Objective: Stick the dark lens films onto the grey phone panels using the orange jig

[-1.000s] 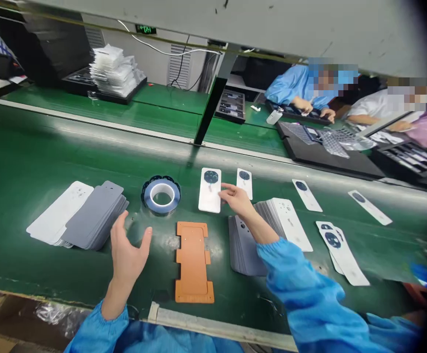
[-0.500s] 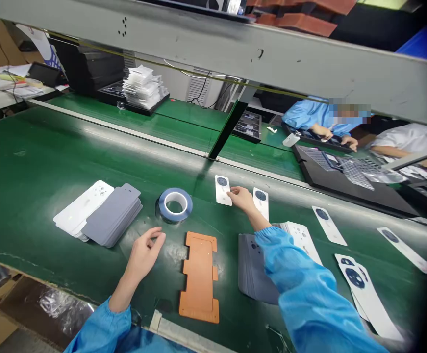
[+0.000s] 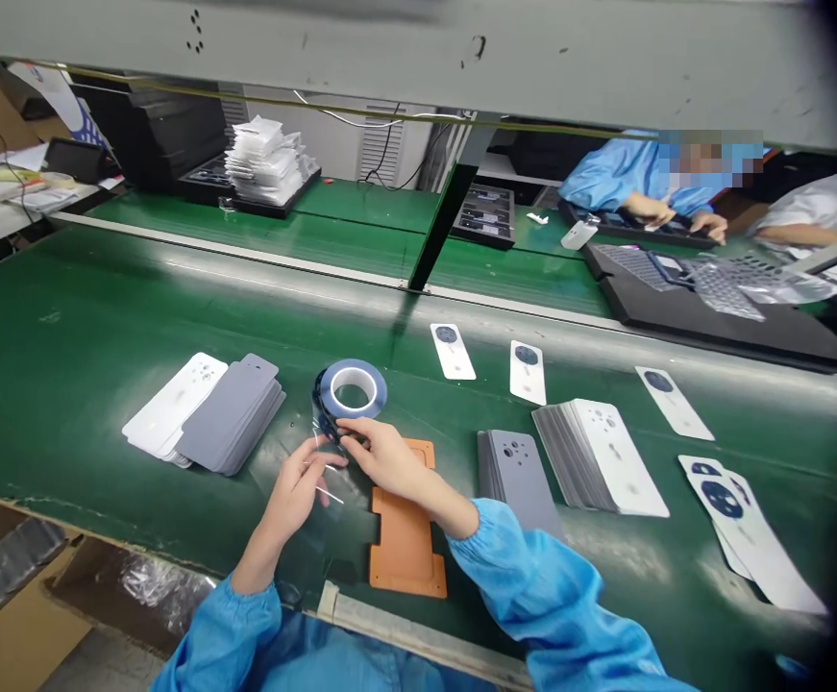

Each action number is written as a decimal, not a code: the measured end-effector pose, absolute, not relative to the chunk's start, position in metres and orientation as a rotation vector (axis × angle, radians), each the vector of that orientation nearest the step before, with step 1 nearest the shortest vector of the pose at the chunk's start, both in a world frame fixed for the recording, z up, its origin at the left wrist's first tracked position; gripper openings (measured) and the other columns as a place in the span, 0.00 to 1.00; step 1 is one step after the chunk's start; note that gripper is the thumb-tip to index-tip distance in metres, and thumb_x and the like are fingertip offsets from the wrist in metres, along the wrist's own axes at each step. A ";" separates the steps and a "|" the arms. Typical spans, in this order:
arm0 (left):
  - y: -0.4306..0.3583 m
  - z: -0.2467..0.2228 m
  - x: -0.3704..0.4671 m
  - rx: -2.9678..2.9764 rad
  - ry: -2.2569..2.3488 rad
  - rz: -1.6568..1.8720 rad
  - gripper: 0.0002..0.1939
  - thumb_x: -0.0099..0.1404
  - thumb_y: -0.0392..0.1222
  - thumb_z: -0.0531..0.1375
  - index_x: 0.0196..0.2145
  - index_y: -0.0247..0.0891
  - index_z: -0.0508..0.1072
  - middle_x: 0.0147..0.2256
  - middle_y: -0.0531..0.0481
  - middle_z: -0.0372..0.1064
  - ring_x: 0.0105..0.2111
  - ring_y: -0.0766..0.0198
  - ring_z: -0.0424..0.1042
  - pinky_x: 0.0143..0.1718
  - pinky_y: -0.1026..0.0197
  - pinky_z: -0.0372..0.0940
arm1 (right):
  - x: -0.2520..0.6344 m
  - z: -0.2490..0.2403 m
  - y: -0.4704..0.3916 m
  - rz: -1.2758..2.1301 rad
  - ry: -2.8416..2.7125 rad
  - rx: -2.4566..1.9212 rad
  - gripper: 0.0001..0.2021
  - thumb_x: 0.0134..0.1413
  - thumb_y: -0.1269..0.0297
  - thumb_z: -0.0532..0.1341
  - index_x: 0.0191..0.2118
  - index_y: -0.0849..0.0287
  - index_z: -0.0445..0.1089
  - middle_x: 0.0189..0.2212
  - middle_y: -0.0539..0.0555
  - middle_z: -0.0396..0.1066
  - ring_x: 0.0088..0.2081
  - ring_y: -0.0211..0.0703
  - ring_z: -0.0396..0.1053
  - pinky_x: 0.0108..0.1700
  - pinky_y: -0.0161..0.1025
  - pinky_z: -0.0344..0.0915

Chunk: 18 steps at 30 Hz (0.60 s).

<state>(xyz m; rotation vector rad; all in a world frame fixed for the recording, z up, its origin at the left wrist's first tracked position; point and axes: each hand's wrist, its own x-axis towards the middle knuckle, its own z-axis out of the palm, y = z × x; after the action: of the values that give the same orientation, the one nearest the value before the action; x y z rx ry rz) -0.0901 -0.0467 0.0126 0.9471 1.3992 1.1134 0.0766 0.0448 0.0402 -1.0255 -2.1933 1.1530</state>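
A roll of blue film tape (image 3: 373, 386) lies on the green table, with a loose clear end hanging toward me. My right hand (image 3: 381, 461) pinches this film beside the roll, its forearm passing over the orange tray-like plate (image 3: 405, 550). Just left of it, my left hand (image 3: 297, 485) also has its fingers closed around the clear film's lower part. Left of the roll sit a white card stack (image 3: 177, 404) and a grey card stack (image 3: 229, 418). On the right are another grey stack (image 3: 523, 476) and a white stack (image 3: 616, 461).
Single white cards with dark circles (image 3: 453, 352) lie along the far side; overlapping ones (image 3: 756, 548) are at right. A metal post (image 3: 447, 226) stands behind. Across the bench, a person in blue sleeves (image 3: 605, 178) works near a black tray (image 3: 713, 317).
My right hand has left the white card at the back and come to the tape film. My left hand has moved slightly right and closed on the film. The view has shifted.
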 end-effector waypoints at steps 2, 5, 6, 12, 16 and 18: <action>-0.051 0.011 -0.095 0.944 1.386 1.101 0.28 0.68 0.50 0.57 0.61 0.32 0.63 0.44 0.38 0.80 0.20 0.66 0.72 0.23 0.63 0.61 | 0.069 0.035 0.046 1.100 -2.198 -1.021 0.16 0.67 0.67 0.57 0.57 0.57 0.74 0.53 0.59 0.78 0.51 0.51 0.76 0.54 0.48 0.71; -0.055 0.012 -0.102 0.919 1.354 1.091 0.33 0.67 0.48 0.58 0.65 0.29 0.58 0.41 0.39 0.81 0.23 0.64 0.75 0.26 0.62 0.63 | 0.061 0.031 0.049 1.047 -2.212 -1.010 0.17 0.68 0.67 0.57 0.58 0.60 0.73 0.55 0.62 0.75 0.56 0.53 0.73 0.59 0.51 0.67; -0.056 0.013 -0.103 0.902 1.344 1.090 0.35 0.66 0.48 0.58 0.65 0.28 0.56 0.39 0.39 0.81 0.23 0.63 0.75 0.26 0.62 0.63 | 0.059 0.030 0.050 1.062 -2.211 -0.994 0.17 0.68 0.67 0.57 0.58 0.61 0.73 0.55 0.62 0.75 0.56 0.53 0.73 0.59 0.51 0.67; -0.058 0.013 -0.102 0.853 1.385 1.102 0.36 0.64 0.47 0.59 0.65 0.28 0.58 0.37 0.41 0.82 0.20 0.65 0.74 0.22 0.64 0.60 | 0.054 0.030 0.045 1.213 -2.057 -0.926 0.09 0.62 0.71 0.63 0.46 0.59 0.79 0.44 0.56 0.79 0.45 0.45 0.76 0.50 0.42 0.70; -0.057 0.009 -0.102 0.874 1.365 1.105 0.36 0.63 0.49 0.61 0.64 0.28 0.59 0.33 0.44 0.81 0.19 0.64 0.73 0.23 0.63 0.61 | 0.058 0.028 0.045 1.335 -1.947 -0.999 0.14 0.58 0.70 0.66 0.51 0.58 0.78 0.41 0.54 0.78 0.39 0.42 0.75 0.44 0.39 0.70; -0.055 0.008 -0.102 0.874 1.368 1.110 0.34 0.62 0.50 0.61 0.61 0.29 0.61 0.31 0.46 0.80 0.18 0.65 0.72 0.22 0.64 0.60 | 0.059 0.027 0.046 1.360 -1.946 -0.991 0.15 0.57 0.69 0.67 0.51 0.57 0.78 0.41 0.54 0.77 0.38 0.41 0.74 0.43 0.38 0.69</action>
<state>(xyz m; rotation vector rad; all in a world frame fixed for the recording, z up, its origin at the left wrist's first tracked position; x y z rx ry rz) -0.1017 -0.0553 0.0085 0.8742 1.3682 1.1098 0.0590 0.0461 0.0267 -0.9907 -1.9462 1.3596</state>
